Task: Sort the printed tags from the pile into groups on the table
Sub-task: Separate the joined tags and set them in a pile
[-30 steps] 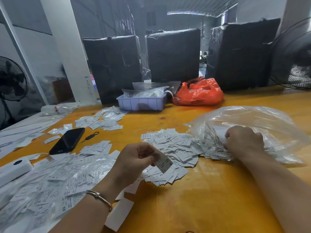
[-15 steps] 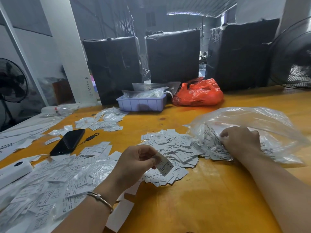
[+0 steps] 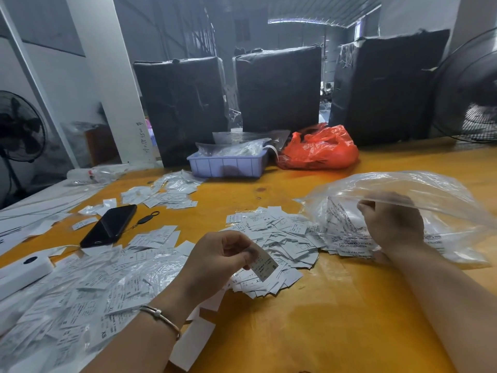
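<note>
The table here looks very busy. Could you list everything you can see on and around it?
table: one, orange-yellow, underneath everything
printed tags: many, white, loose pile at centre, more heaps left and far left
held tag: one, white, marked S, pinched in left hand
clear plastic bag: one, transparent, right, tags inside
phone: one, black, left of centre
tray: one, lilac, far centre, holding plastic bags
red bag: one, right of tray
wrapped bundles: three, black, behind the table
fans: two, black, far left and far right
left hand: wears a bracelet
right hand: inside the clear bag, gripping tags
</note>
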A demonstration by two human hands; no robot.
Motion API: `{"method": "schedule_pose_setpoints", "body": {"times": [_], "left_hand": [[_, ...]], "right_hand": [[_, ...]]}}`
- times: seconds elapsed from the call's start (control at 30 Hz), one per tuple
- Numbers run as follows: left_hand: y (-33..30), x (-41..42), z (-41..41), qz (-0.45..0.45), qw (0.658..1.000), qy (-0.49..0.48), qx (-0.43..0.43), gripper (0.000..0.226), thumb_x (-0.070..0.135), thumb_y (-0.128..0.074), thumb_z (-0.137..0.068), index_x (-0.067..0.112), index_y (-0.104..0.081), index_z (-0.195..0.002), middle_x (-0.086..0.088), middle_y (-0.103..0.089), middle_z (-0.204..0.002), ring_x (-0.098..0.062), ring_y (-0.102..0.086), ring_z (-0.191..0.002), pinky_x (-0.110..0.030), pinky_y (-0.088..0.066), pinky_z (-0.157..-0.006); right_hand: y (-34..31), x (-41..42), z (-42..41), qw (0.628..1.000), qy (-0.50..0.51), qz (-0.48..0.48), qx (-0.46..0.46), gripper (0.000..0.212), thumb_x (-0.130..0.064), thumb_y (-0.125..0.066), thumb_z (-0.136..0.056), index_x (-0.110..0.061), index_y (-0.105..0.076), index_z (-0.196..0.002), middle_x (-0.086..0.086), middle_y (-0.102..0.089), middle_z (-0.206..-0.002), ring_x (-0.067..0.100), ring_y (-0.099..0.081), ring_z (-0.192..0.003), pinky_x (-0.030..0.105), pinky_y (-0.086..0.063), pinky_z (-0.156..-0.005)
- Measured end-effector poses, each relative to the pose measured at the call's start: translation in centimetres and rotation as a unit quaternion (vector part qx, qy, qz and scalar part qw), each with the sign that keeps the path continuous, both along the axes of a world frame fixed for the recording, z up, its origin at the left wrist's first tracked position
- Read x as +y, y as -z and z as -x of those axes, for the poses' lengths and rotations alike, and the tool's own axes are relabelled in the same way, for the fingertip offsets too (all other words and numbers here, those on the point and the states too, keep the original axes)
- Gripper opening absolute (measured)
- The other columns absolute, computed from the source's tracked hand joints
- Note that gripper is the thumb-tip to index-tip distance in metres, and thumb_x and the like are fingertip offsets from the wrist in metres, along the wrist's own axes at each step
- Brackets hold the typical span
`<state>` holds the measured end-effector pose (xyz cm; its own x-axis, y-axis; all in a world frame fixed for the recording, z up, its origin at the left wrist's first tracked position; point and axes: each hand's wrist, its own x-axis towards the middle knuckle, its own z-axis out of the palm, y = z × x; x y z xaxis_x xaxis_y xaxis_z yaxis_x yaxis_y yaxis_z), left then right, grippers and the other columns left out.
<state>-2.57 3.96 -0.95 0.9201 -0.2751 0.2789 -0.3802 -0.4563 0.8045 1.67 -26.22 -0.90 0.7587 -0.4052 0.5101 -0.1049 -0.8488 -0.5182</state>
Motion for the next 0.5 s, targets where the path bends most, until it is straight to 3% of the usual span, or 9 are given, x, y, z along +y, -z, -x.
{"method": "schedule_pose_setpoints", "body": {"times": [0.07, 0.13, 0.2, 0.3, 0.4, 0.5], "left_hand": [[0.0, 0.0, 0.0, 0.002, 1.000, -0.001, 0.001, 0.019, 0.005, -0.068, -0.088, 0.020, -0.073, -0.079, 0.007, -0.074, -0.084, -0.006, -0.068, -0.078, -0.020, -0.057, -0.067], [-0.2, -0.1, 0.1, 0.005, 1.000, -0.002, 0.002, 0.020, 0.005, -0.068, -0.088, 0.021, -0.073, -0.078, 0.008, -0.073, -0.084, -0.005, -0.068, -0.080, -0.022, -0.058, -0.069], [-0.3, -0.1, 0.1, 0.008, 1.000, -0.004, -0.001, 0.020, 0.006, -0.068, -0.088, 0.023, -0.073, -0.078, 0.008, -0.073, -0.083, -0.005, -0.067, -0.083, -0.025, -0.058, -0.071], [-0.5, -0.1, 0.1, 0.016, 1.000, -0.003, 0.011, 0.012, 0.012, -0.071, -0.086, 0.022, -0.074, -0.079, 0.010, -0.074, -0.090, -0.004, -0.066, -0.091, -0.028, -0.057, -0.076], [-0.8, -0.1, 0.0, 0.125, 0.986, 0.046, 0.099, 0.003, 0.014, -0.074, -0.080, 0.015, -0.074, -0.077, 0.011, -0.073, -0.108, -0.006, -0.068, -0.099, -0.027, -0.058, -0.082], [-0.9, 0.1, 0.2, 0.238, 0.949, 0.093, 0.185, 0.007, 0.015, -0.076, -0.072, 0.010, -0.074, -0.076, 0.001, -0.071, -0.118, -0.019, -0.068, -0.108, -0.034, -0.057, -0.088]], "right_hand": [[-0.3, 0.3, 0.4, 0.998, -0.016, -0.035, -0.046, 0.013, -0.018, -0.064, -0.088, -0.008, -0.068, -0.082, 0.008, -0.062, -0.083, 0.033, -0.058, -0.087, 0.032, -0.040, -0.066], [-0.7, 0.9, 0.8, 0.979, -0.083, -0.173, -0.068, 0.009, -0.013, -0.069, -0.084, -0.007, -0.067, -0.078, 0.010, -0.067, -0.074, 0.028, -0.066, -0.069, 0.031, -0.051, -0.059], [-1.3, 1.9, 1.3, 0.925, -0.167, -0.336, -0.058, 0.006, -0.004, -0.073, -0.079, -0.004, -0.067, -0.078, 0.012, -0.069, -0.067, 0.019, -0.065, -0.054, 0.023, -0.049, -0.049], [-2.3, 3.5, 1.8, 0.832, -0.253, -0.493, 0.017, 0.015, 0.007, -0.070, -0.075, 0.001, -0.067, -0.089, 0.013, -0.071, -0.068, 0.018, -0.066, -0.057, 0.023, -0.049, -0.056], [-2.8, 5.3, 2.7, 0.767, -0.356, -0.520, 0.121, 0.032, 0.005, -0.069, -0.065, 0.002, -0.065, -0.096, 0.018, -0.073, -0.079, 0.022, -0.071, -0.065, 0.023, -0.053, -0.054], [-2.2, 7.2, 3.7, 0.747, -0.423, -0.488, 0.158, 0.039, 0.000, -0.072, -0.061, 0.001, -0.064, -0.099, 0.022, -0.073, -0.087, 0.028, -0.072, -0.073, 0.023, -0.054, -0.054]]}}
